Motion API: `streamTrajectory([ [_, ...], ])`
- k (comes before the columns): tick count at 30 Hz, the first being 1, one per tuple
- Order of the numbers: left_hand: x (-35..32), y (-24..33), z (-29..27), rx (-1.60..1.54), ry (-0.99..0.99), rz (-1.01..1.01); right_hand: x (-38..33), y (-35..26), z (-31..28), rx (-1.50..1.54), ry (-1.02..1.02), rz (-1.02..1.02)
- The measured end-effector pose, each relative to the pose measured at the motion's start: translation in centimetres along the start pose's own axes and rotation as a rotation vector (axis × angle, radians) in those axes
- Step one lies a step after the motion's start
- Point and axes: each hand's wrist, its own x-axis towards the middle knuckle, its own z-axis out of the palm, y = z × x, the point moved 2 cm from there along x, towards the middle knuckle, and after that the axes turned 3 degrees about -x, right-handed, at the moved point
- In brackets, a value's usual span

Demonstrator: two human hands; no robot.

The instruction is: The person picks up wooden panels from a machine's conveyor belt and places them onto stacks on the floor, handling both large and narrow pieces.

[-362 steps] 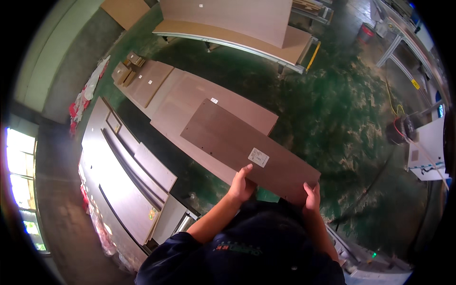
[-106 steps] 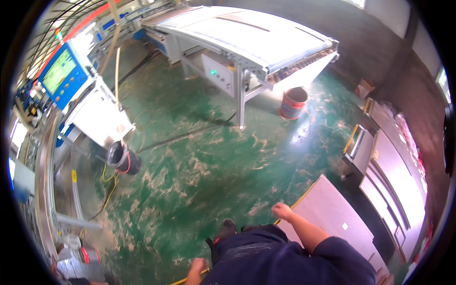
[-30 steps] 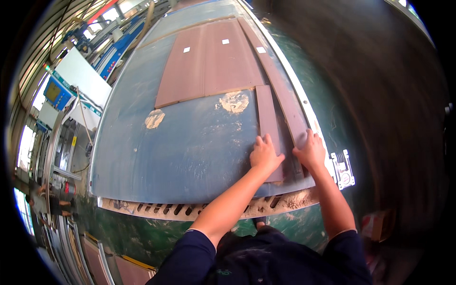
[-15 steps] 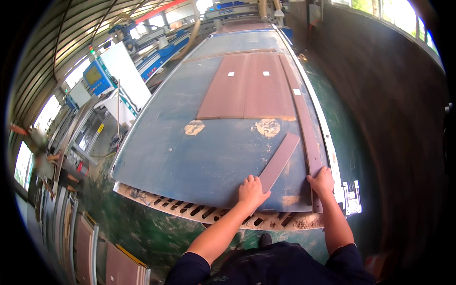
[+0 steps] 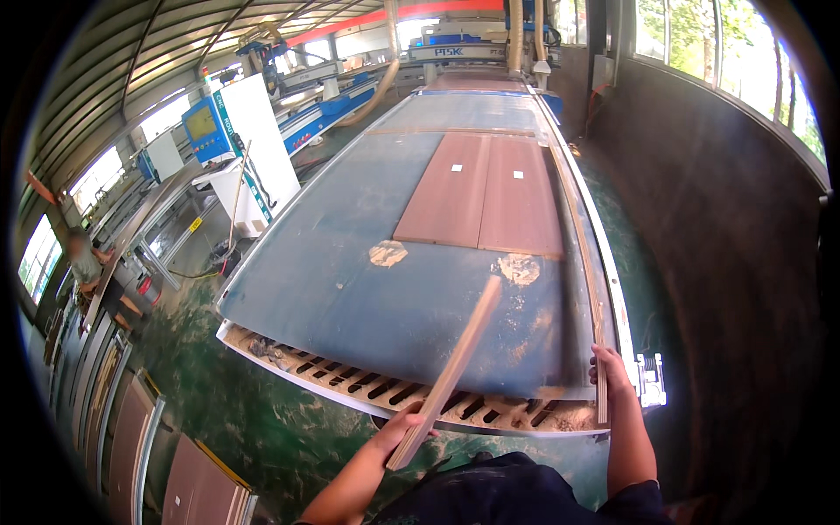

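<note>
My left hand [image 5: 405,429] is closed around the near end of a short wooden strip [image 5: 451,372], tilted on edge over the front of the blue-grey machine bed [image 5: 350,289]. At the bed's right side my right hand [image 5: 611,371] grips a long narrow wooden strip [image 5: 584,236], turned on edge, its near end jutting over the slotted front ledge. Two reddish-brown panels [image 5: 442,192] lie side by side farther up the bed, each bearing a small white label.
Sawdust covers the slotted ledge [image 5: 350,385], and sawdust patches [image 5: 520,269] mark the bed. A white control cabinet [image 5: 262,131] stands to the left. Panels [image 5: 201,481] lean at the lower left. Another person [image 5: 87,267] stands at a bench far left. A dark wall [image 5: 700,175] runs along the right.
Both strips have turned from lying flat to standing on edge. The short one has been lifted and drawn back toward me in my left hand. My view has tipped up slightly.
</note>
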Motion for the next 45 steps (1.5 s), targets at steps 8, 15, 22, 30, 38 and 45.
streamTrajectory([
  [8,-6.9,-3.3,-5.2,-0.302,0.137,0.187,-1.9,2.8,0.7,0.252,-0.250,0.171],
  [15,-10.4,-4.3,-8.1,-0.255,0.359,0.339,-4.1,3.4,1.5,0.135,-0.128,0.305],
  [22,-13.4,-6.5,-10.3,-0.352,0.472,0.408,-5.7,5.2,0.0,-0.043,-0.085,0.374],
  [30,-16.6,-7.3,-11.0,-0.208,0.567,0.358,-7.4,7.1,-1.4,-0.086,-0.009,0.408],
  [38,-15.7,-7.1,-10.2,-0.059,0.515,0.196,-8.6,7.1,-2.5,-0.115,0.118,0.319],
  [45,-17.2,-8.1,-10.2,-0.095,0.512,0.274,-4.8,5.4,-0.1,-0.309,0.087,0.276],
])
